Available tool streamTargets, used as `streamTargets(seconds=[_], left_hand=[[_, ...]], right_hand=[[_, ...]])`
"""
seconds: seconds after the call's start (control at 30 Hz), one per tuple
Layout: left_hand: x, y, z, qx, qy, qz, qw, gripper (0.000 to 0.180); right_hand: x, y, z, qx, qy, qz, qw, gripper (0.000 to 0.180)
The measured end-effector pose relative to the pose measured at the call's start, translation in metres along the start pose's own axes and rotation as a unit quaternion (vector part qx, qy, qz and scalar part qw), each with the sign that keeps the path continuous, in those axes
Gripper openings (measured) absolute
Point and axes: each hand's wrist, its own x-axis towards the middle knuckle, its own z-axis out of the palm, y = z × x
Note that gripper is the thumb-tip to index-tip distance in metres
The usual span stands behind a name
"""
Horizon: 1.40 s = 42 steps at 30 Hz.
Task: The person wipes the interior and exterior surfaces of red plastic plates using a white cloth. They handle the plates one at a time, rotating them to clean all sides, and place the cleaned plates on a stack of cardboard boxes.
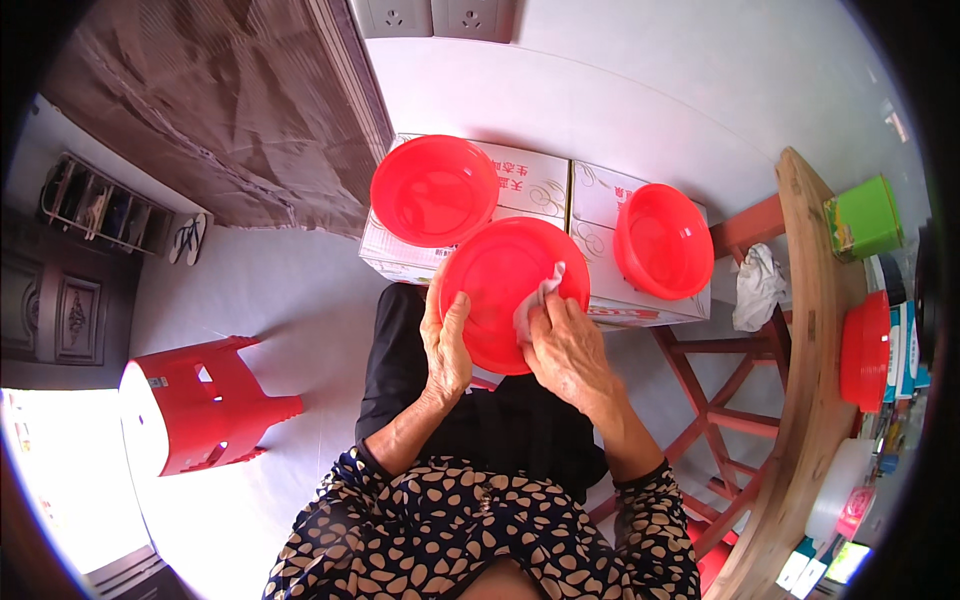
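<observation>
A red plastic bowl [490,270] is held over my lap, its inside facing up. My left hand [446,340] grips its left rim, with the thumb over the edge and the other fingers hidden behind the wall. Inside the bowl's right side, my right hand [568,350] presses a whitish cloth [528,313] against the surface, fingers closed on it. Two more red bowls stand on white cartons beyond: one bowl [435,190] at the back left, another bowl [664,242] at the right.
Two white cartons [535,172] stand against the wall. At right, a wooden table [790,400] carries a green box [865,218], stacked red bowls [866,352] and other items. A white rag [758,290] hangs by its frame. A red stool [215,405] lies tipped at left; slippers [188,240] rest beyond.
</observation>
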Motion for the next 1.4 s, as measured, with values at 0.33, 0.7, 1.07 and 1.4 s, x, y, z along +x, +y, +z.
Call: streamTargets(seconds=[0.33,0.7,1.07,1.4], left_hand=[[-0.011,-0.001,0.001,-0.040,-0.022,-0.009,0.999,0.045],[-0.013,-0.002,-0.009,-0.090,-0.034,-0.049,0.994,0.048],[-0.020,0.004,-0.004,-0.063,-0.043,-0.041,0.996,0.051],[-0.019,0.006,-0.008,-0.059,-0.049,-0.065,0.995,0.051]], right_hand=[[0.017,-0.005,0.012,-0.025,0.220,0.106,0.969,0.036],[-0.005,-0.028,-0.010,0.148,0.034,-0.080,0.985,0.042],[0.012,-0.010,0.001,0.058,0.158,0.109,0.980,0.048],[0.004,-0.026,-0.004,0.110,0.101,-0.047,0.988,0.042]])
